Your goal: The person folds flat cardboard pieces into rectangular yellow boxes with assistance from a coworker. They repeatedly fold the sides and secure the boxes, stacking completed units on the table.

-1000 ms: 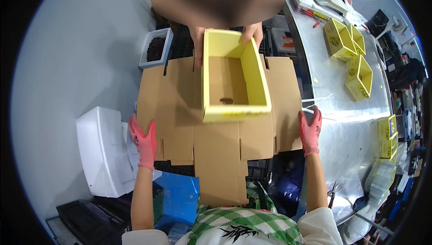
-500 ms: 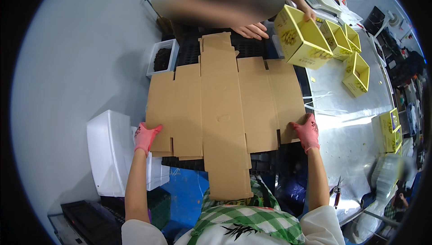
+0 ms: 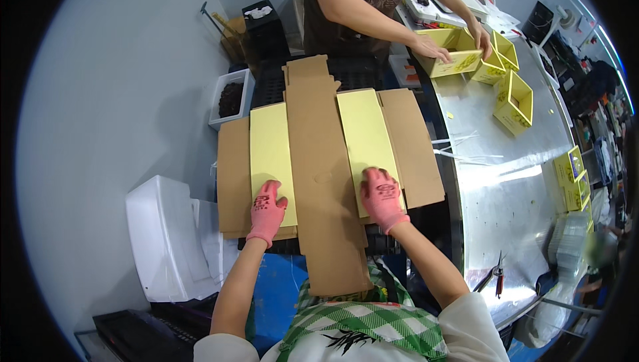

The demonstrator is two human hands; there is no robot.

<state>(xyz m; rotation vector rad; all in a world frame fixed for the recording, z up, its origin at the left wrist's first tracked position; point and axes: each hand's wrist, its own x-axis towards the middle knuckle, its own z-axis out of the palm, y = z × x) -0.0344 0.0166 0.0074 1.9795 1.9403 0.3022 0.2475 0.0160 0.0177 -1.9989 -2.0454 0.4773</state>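
Note:
A flat brown cardboard box blank (image 3: pixel 323 149) lies in front of me, its long middle strip running toward my apron. Its left side panel (image 3: pixel 270 146) and right side panel (image 3: pixel 366 129) lie folded inward, yellow face up. Pink knitted gloves cover both my hands. Against the near part of the left yellow panel rests my left hand (image 3: pixel 267 212), palm down, thumb apart from the fingers. My right hand (image 3: pixel 384 199) lies palm down on the right yellow panel, fingers stretched forward. More brown cardboard shows beyond both yellow panels.
Across from me, a person's hands hold a yellow box (image 3: pixel 452 52) on the metal table (image 3: pixel 506 189). Other open yellow boxes (image 3: pixel 512 104) stand beside it. Pruning shears (image 3: pixel 498 277) lie nearer me. On the left are a white foam box (image 3: pixel 160 242) and a bin of dark contents (image 3: pixel 231 99).
Both my hands have moved inward from the blank's outer edges, and the side panels now lie folded over, yellow side up. The other person has lowered the yellow box to the table.

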